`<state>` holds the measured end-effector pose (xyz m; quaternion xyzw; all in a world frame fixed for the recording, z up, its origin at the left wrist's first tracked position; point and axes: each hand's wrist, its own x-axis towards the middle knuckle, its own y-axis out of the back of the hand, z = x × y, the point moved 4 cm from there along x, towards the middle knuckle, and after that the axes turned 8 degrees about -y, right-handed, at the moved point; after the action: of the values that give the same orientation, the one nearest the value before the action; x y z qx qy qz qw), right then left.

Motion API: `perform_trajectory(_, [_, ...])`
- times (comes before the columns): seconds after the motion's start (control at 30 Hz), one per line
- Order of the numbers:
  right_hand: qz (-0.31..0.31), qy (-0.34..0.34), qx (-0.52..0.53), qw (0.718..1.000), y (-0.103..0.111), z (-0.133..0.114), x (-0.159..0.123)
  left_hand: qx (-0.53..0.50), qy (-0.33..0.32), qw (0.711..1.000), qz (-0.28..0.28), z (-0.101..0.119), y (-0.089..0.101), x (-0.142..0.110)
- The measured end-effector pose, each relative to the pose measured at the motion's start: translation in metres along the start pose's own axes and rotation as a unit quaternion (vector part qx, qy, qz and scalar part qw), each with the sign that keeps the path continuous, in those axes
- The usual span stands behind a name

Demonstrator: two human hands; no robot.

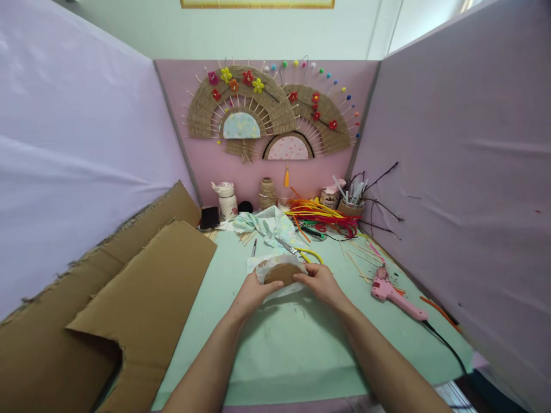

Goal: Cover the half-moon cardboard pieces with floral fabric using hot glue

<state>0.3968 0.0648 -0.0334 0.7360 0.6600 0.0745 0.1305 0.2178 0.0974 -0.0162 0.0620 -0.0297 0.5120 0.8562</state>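
Between my two hands is a rounded piece of cardboard [282, 273] with pale fabric [273, 263] around its edge, held just above the green tabletop. My left hand [253, 291] grips its left side, thumb on the cardboard face and fingers hidden behind. On the right side my right hand [322, 281] pinches the edge, its thumb on the cardboard near the rim. Just beyond lie yellow-handled scissors [307, 252] and a pen [254, 248]. Crumpled patterned fabric [269, 225] sits farther back.
A pink glue gun [396, 295] with a black cord lies at right near thin sticks [357, 264]. Large cardboard sheets [150, 298] cover the left side. Behind are red and yellow craft stems [322, 212], twine [267, 194], a white bottle [227, 201] and fan decorations [245, 100] on the panel.
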Motion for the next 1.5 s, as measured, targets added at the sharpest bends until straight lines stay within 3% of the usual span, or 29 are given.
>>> perform_trajectory(0.1, [-0.033, 0.005, -0.057, 0.998, -0.002, -0.007, -0.002, -0.024, 0.01, 0.999, -0.019, 0.001, 0.002, -0.001])
perform_trajectory(0.27, [0.007, -0.007, -0.185, 0.983, 0.023, -0.02, 0.016, -0.14, 0.079, 0.98, 0.117, -0.004, 0.017, 0.001])
perform_trajectory(0.37, [0.035, -0.063, -0.295, 0.953, 0.037, -0.017, 0.035, -0.201, 0.085, 0.962, 0.166, -0.004, 0.025, 0.003])
perform_trajectory(0.53, [-0.006, -0.145, -0.419, 0.896, 0.029, -0.005, 0.057, -0.309, 0.087, 0.936, 0.144, 0.0, 0.026, 0.001])
perform_trajectory(0.7, [-0.03, -0.162, -0.447, 0.879, 0.032, -0.008, 0.063, -0.337, 0.09, 0.929, 0.124, 0.001, 0.028, -0.002])
perform_trajectory(0.93, [0.015, -0.112, -0.359, 0.927, 0.064, -0.013, 0.018, -0.373, 0.094, 0.918, 0.094, 0.01, 0.024, -0.003])
perform_trajectory(1.1, [-0.02, -0.062, -0.202, 0.977, 0.038, -0.012, -0.015, -0.356, 0.044, 0.932, 0.059, 0.016, 0.023, -0.006])
perform_trajectory(1.17, [-0.049, -0.017, -0.077, 0.996, 0.024, -0.016, -0.018, -0.332, 0.017, 0.942, 0.041, 0.022, 0.025, -0.009])
perform_trajectory(1.3, [-0.171, 0.057, 0.115, 0.977, 0.005, -0.029, -0.017, -0.293, -0.005, 0.956, 0.014, 0.036, 0.035, -0.01])
perform_trajectory(1.4, [-0.226, 0.075, 0.138, 0.961, -0.001, -0.035, -0.017, -0.278, -0.014, 0.96, 0.017, 0.042, 0.043, -0.003])
perform_trajectory(1.5, [-0.238, 0.073, 0.116, 0.962, -0.006, -0.035, -0.019, -0.284, -0.019, 0.958, 0.042, 0.037, 0.046, 0.005])
